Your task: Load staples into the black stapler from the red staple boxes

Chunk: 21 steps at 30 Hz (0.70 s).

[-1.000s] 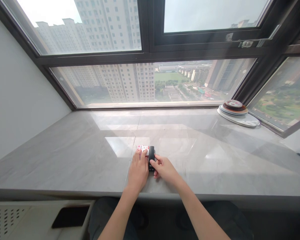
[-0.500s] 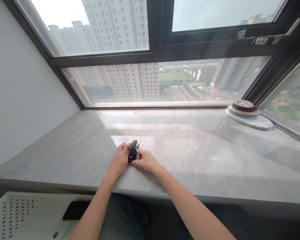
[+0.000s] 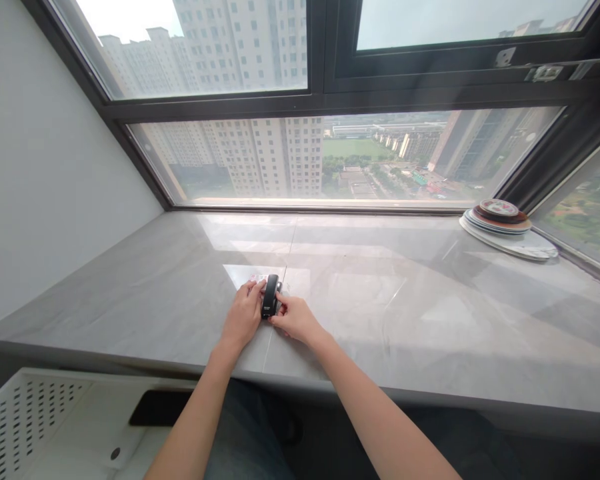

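Note:
A black stapler (image 3: 270,297) stands on the grey marble-look sill, its long side pointing away from me. My right hand (image 3: 295,316) grips it from the right, thumb and bent fingers at its near end and side. On the other side, my left hand (image 3: 244,312) lies against the stapler with its fingers curved around the left edge. A small pink-and-white item (image 3: 259,278) peeks out just beyond my left fingertips, mostly covered, so its kind is unclear.
Stacked plates and round mats (image 3: 500,223) sit in the far right corner of the sill (image 3: 380,333). A dark-framed window (image 3: 317,103) rises behind it. Below the front edge at left is a white perforated surface (image 3: 95,407) with a flat black object (image 3: 160,407).
The view has shifted slightly, so things sit a little differently in the picture. Both hands stay at the stapler, with only slight finger movement visible.

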{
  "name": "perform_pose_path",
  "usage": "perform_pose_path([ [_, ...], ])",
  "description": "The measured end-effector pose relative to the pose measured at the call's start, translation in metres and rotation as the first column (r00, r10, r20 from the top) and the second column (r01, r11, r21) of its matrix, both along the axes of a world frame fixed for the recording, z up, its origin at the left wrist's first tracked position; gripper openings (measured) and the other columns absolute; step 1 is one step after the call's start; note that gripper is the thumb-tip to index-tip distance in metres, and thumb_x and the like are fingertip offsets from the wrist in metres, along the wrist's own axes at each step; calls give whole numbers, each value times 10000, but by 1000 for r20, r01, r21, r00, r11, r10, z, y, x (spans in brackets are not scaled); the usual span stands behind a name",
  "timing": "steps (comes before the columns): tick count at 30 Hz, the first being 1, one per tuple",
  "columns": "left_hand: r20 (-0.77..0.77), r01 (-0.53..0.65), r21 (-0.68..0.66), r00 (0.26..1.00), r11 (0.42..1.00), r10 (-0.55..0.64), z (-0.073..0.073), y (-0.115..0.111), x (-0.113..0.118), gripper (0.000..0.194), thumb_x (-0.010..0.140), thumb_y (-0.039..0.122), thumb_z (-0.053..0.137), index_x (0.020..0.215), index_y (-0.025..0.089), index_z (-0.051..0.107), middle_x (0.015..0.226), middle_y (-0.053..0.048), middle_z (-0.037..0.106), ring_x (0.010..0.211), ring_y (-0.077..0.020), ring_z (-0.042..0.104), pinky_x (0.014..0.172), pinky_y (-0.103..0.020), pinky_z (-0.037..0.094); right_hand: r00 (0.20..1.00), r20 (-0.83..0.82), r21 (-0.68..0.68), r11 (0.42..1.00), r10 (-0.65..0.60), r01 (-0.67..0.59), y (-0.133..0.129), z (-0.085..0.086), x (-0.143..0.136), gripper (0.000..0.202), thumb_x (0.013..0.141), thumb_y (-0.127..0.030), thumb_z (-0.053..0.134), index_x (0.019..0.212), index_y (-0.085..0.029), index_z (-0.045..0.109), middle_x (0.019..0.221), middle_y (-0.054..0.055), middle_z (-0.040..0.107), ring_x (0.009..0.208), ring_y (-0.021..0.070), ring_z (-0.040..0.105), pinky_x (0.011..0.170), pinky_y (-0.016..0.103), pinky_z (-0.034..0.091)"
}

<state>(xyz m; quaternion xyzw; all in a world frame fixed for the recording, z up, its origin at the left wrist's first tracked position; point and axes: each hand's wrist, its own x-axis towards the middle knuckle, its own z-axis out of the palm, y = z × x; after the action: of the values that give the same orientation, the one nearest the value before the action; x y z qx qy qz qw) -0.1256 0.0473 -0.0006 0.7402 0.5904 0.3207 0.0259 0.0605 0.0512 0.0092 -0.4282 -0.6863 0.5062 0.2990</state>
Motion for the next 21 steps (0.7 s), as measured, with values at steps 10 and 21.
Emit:
perform_pose_path([
  [10,-55,-72,-16,996,997,71,2,-1,3,467,1061,214,307,1479,283,503,1477,-98,537,1463,-255,403,1225,-537,263,999,-3,98,994,-54,54,-1,0,-3,507,781,-226,715,1286,-238,670,661,-71,595,616,123,545,621,228,415],
  [21,143,-188,266,978,945,154,37,-29,26,317,1055,253,377,1241,218,631,1245,-96,693,1225,-274,596,1177,-545,339,898,-48,198,877,-437,438,-51,-8,102,643,975,-316,484,1600,-256,347,1201,77,651,1019,184,668,833,312,576],
])
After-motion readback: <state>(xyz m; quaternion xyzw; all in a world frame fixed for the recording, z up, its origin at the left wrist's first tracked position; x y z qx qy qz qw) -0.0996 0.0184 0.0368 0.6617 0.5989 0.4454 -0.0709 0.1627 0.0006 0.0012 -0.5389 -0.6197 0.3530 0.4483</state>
